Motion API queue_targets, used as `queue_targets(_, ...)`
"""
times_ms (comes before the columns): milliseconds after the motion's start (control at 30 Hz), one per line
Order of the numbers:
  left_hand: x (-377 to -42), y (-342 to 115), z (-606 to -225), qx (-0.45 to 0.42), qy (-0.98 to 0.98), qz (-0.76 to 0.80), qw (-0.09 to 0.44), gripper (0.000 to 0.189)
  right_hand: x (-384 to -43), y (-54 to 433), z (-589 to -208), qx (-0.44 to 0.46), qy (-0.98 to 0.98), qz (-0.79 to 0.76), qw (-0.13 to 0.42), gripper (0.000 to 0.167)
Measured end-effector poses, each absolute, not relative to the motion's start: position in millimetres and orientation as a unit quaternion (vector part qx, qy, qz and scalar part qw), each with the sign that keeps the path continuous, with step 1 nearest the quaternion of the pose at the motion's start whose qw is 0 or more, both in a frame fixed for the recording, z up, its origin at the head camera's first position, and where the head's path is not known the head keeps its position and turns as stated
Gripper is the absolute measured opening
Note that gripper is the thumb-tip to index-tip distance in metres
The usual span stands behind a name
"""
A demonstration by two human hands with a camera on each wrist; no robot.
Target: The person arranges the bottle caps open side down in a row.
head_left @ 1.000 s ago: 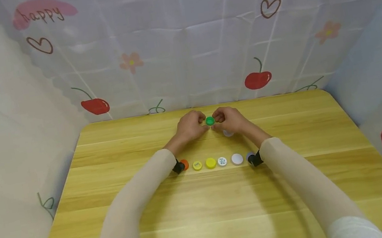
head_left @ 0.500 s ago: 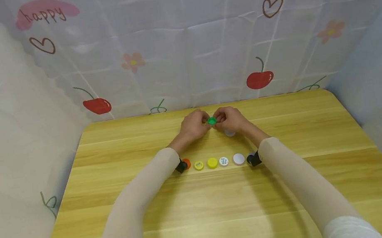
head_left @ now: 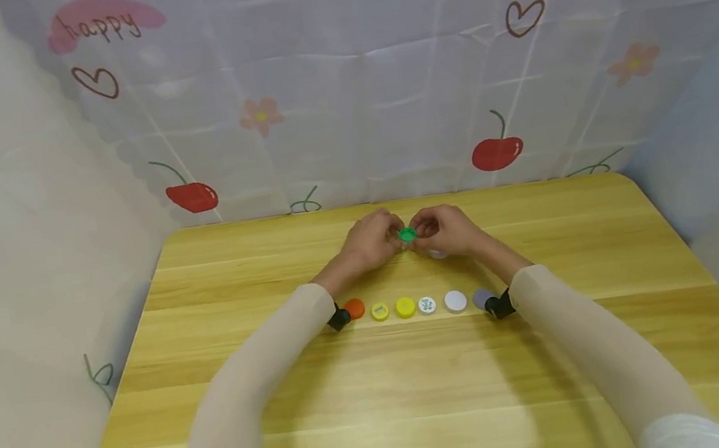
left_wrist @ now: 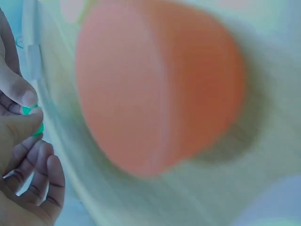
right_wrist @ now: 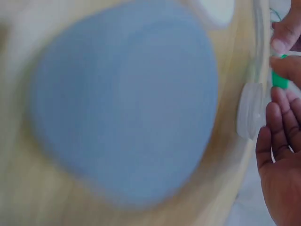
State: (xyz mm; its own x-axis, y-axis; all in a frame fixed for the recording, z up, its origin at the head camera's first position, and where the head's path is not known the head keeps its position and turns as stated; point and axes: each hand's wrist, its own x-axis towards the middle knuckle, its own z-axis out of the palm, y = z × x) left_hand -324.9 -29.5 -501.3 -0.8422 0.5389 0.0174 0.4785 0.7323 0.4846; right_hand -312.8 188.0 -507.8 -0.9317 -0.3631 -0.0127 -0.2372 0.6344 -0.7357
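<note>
A small green bottle cap [head_left: 407, 235], hollow side showing, is held just above the table near its far edge. My left hand [head_left: 370, 242] pinches its left side between thumb and fingertips. From the other side my right hand [head_left: 452, 232] pinches it too. In the left wrist view the green cap [left_wrist: 38, 128] peeks out between the thumbs and fingers. The right wrist view has it as a green sliver [right_wrist: 280, 79] at the right edge, partly covered by fingers. A white, translucent cap [right_wrist: 249, 111] lies on the table beneath my right hand.
Across the table [head_left: 385, 378] runs a row of caps: orange [head_left: 355, 309], printed yellow [head_left: 380, 312], plain yellow [head_left: 405, 307], printed white [head_left: 426, 305], white [head_left: 455, 301] and blue-grey [head_left: 482, 298]. The wrist cameras hang close to the row's two ends. A patterned curtain [head_left: 339, 100] stands behind.
My left fingers have closed in on the green cap, and its face shows slightly flatter. The head view has shifted a little; the row of caps has stayed in place.
</note>
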Motion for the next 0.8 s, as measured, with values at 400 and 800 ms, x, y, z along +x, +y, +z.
queue_targets(400, -268.2, -64.1, -485.5, 0.372, 0.880, 0.296, 0.018, 0.029, -253.9, 195.2, -486.0, -0.252, 0.858, -0.445, 0.054, 0.027)
queue_targets(800, -216.3, -71.9, -490.2, 0.402, 0.833, 0.379, -0.024, 0.025, -202.7, 195.1, -490.6, -0.284, 0.833, -0.474, 0.021, 0.028)
